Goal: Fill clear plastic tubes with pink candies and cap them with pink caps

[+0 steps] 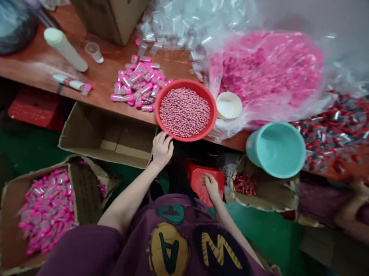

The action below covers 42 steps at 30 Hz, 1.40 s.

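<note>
A red bowl (213,111) full of small pink beads (185,112) stands at the table's front edge. My left hand (163,149) is at its lower left rim, fingers slightly bent and apart; whether it touches the rim I cannot tell. Lower down, my right hand (212,187) hangs above a red stool (199,180), its fingers loosely apart with nothing visible in them. Left of the bowl lies a pile of clear vials with pink caps (140,84). A small white cup (229,105) touches the bowl's right side.
Pink caps fill a plastic bag (273,67); clear vials (181,27) lie behind. A turquoise bucket (279,149) stands right, near red-capped vials (344,125). Cardboard boxes (110,135) sit below the edge. A co-worker's hand (366,188) is at far right.
</note>
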### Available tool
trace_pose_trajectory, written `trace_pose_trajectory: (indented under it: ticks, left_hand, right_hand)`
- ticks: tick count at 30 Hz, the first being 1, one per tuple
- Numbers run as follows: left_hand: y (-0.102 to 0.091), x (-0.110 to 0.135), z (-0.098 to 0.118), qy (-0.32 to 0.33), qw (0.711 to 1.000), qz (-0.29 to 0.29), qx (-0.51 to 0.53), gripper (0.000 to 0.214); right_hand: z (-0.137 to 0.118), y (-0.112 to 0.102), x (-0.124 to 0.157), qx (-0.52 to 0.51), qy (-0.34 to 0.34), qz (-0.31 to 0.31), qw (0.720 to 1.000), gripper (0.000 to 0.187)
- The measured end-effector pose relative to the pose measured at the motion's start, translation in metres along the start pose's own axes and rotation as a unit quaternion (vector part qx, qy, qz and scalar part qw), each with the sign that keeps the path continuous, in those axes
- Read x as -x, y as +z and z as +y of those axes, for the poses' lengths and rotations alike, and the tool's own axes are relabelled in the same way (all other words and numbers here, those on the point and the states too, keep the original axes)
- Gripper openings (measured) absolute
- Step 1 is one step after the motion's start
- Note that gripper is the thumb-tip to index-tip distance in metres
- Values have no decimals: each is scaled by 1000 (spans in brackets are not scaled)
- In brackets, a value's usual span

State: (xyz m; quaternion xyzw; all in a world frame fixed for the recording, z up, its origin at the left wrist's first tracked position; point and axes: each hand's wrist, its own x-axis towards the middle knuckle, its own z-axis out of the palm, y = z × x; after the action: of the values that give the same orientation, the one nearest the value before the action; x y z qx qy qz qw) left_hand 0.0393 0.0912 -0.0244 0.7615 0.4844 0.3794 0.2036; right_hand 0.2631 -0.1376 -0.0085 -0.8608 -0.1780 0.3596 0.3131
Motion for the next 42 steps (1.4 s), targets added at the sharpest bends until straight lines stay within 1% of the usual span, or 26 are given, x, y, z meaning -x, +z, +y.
trace_pose_trajectory:
  ticks: [2, 4, 5, 6, 7, 8, 10, 13, 15, 17, 18, 19, 20, 21, 23, 24, 25, 27, 29, 31, 34, 36, 39, 41, 42]
  left_hand:
    - [19, -72, 11, -29, 999, -25, -15, 42]
    - [38, -131, 25, -63, 994, -75, -38, 58]
    - [47, -155, 31, -74, 990, -109, -48, 65]
    - [54, -172, 38, -81, 984, -145, -57, 70]
    - [59, -185, 43, -85, 978, -181, -65, 73]
    - [64, -193, 48, -87, 971, -211, -74, 73]
    - [71, -196, 54, -84, 959, -252, -96, 71]
    - [72, -184, 57, -57, 950, -278, -129, 71]
    - [65, -174, 56, -38, 943, -301, -134, 70]
    - [52, -166, 52, -24, 940, -316, -124, 66]
    - [44, -162, 48, -16, 942, -315, -117, 62]
    - [35, -158, 42, -7, 946, -303, -116, 57]
    - [27, -156, 35, -2, 952, -279, -122, 52]
    - [19, -154, 27, -8, 960, -244, -135, 49]
    - [8, -152, 11, -60, 972, -157, -164, 52]
    - [6, -153, 3, -100, 973, -120, -168, 58]
    - [5, -154, -4, -140, 972, -96, -160, 65]
    - [7, -157, -15, -205, 968, -82, -116, 75]
    - [11, -159, -21, -242, 964, -86, -68, 70]
    - [13, -160, -22, -258, 961, -83, -45, 60]
    - [15, -165, -20, -260, 961, -87, -46, 56]
    - [17, -175, -18, -259, 959, -101, -47, 56]
    - [25, -198, -19, -257, 959, -113, -38, 58]
    - [31, -211, -21, -256, 959, -114, -31, 59]
    - [33, -215, -22, -258, 959, -114, -29, 58]
  right_hand:
    - [-30, 17, -18, -33, -83, 0, 996, 58]
    - [-62, 28, -36, -48, -158, -8, 986, 54]
    - [-78, 31, -45, -50, -192, -11, 980, 50]
    - [-94, 32, -53, -50, -223, -13, 973, 45]
    - [-109, 32, -61, -48, -252, -14, 967, 40]
    - [-123, 30, -68, -45, -277, -15, 960, 36]
    - [-148, 26, -84, -37, -320, -11, 947, 32]
    - [-174, 19, -113, -22, -353, 18, 935, 31]
    - [-185, 14, -137, -6, -355, 53, 933, 33]
    - [-194, 10, -163, 15, -341, 95, 935, 37]
    - [-197, 7, -177, 27, -330, 114, 937, 39]
    - [-200, 3, -190, 40, -318, 128, 938, 41]
    - [-202, -1, -202, 54, -307, 135, 941, 42]
    - [-203, -5, -213, 69, -296, 133, 943, 42]
    - [-202, -14, -229, 104, -282, 109, 948, 40]
    - [-201, -18, -232, 123, -278, 90, 948, 40]
    - [-199, -22, -234, 144, -276, 71, 948, 43]
    - [-194, -28, -233, 183, -274, 39, 943, 53]
    - [-192, -32, -232, 231, -262, 26, 937, 64]
    - [-194, -35, -234, 299, -236, 29, 924, 68]
    - [-201, -39, -243, 392, -187, 41, 900, 62]
    - [-207, -47, -247, 415, -161, 37, 895, 56]
    - [-219, -66, -247, 438, -125, 17, 890, 52]
    - [-236, -77, -249, 451, -121, 20, 884, 50]
    - [-248, -79, -253, 439, -137, 33, 887, 48]
